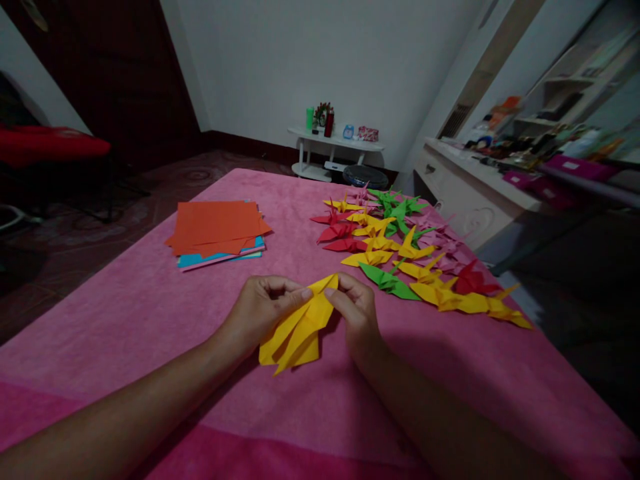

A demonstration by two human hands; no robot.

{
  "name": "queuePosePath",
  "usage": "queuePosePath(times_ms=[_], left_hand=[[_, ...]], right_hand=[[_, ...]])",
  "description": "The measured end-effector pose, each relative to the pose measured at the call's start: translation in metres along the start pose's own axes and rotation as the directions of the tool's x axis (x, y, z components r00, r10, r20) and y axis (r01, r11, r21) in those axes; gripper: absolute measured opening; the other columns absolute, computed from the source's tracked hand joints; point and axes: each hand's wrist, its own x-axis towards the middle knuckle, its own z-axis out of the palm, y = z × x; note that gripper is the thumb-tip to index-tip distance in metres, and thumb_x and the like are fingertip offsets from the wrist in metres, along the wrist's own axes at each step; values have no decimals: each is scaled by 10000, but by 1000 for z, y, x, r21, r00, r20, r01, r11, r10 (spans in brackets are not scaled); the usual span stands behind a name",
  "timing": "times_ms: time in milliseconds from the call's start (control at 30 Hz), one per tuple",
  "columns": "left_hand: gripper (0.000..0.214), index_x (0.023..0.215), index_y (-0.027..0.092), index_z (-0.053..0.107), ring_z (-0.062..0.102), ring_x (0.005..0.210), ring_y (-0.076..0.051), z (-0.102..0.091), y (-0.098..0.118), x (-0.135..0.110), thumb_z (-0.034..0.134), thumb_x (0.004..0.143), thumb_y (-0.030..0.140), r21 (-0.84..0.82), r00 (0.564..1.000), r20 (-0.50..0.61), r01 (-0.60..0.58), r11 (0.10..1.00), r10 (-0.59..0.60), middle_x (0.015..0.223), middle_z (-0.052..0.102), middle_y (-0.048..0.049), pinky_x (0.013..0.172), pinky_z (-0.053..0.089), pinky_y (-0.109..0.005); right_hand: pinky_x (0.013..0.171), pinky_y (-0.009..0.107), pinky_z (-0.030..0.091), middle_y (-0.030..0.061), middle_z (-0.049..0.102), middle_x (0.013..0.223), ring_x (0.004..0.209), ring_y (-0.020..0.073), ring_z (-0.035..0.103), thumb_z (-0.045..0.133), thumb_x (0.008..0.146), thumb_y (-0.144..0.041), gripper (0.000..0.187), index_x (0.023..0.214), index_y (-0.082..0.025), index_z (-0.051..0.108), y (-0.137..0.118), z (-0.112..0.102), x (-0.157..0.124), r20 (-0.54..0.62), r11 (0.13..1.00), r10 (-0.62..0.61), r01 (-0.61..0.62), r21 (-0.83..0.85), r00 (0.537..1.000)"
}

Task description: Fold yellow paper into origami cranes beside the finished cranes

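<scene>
A partly folded sheet of yellow origami paper (300, 330) is held between my two hands, just above the pink cloth. My left hand (263, 303) pinches its upper left edge, thumb on top and fingers behind. At the upper right corner my right hand (357, 307) grips the paper the same way, its thumb pressing near the tip. Loose flaps of the sheet hang down toward me, creased and slightly spread. The fingers behind the paper are partly hidden.
The pink cloth (210, 373) covers the surface before me. A stack of orange paper (215, 223) over blue and other sheets lies at the left. Folded paper cranes (390, 247) in several colours spread across the right. Farther off stand a small white table (337, 141) and a cluttered dresser (465, 180).
</scene>
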Motion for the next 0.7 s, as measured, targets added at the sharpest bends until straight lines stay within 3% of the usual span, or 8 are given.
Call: queuePosePath(times_ms=[100,267,433,500,600,700], left_hand=[[237,662,131,711,570,479,-102,-1,-3,0,788,658,355,59,999,-1,-49,997,49,592,678,-22,440,423,-169],[244,650,124,709,570,494,-110,0,-5,-1,762,687,359,149,992,36,-129,980,125,597,673,-35,448,415,-176],[195,671,111,711,596,516,-122,4,-3,-5,771,657,296,145,995,84,-70,987,58,636,699,-57,476,451,-193],[189,687,109,699,608,526,-127,5,-4,-5,769,655,281,141,994,100,-48,989,34,655,704,-63,491,467,-202],[204,690,119,657,592,508,-113,4,-8,-2,758,668,294,127,996,27,-91,988,88,621,673,-36,478,453,-193],[236,667,138,588,535,464,-81,-1,-11,6,771,646,287,83,976,-114,-178,981,187,561,605,16,443,402,-167]], right_hand=[[510,222,359,-29,491,608,562,103,439,633,781,-337,212,670,-174,553,0,1,1,3,999,-28,28,-40,1000],[472,223,359,-27,490,557,521,100,426,678,739,-376,264,621,-172,558,-1,3,3,-97,993,-5,-6,-114,995],[406,226,207,-62,300,489,445,70,273,613,805,-419,448,511,-201,354,3,0,5,-152,991,20,-40,-130,988],[402,228,206,-65,287,480,431,72,270,590,819,-477,483,517,-210,325,7,-3,7,-178,992,57,-76,-101,982],[452,235,333,-32,418,515,465,101,393,472,867,-580,490,564,-196,448,9,-7,9,-150,997,56,-64,-45,987],[574,260,447,34,615,736,632,149,559,466,871,-589,444,864,-175,625,6,-8,8,-80,993,-23,13,-120,997]])
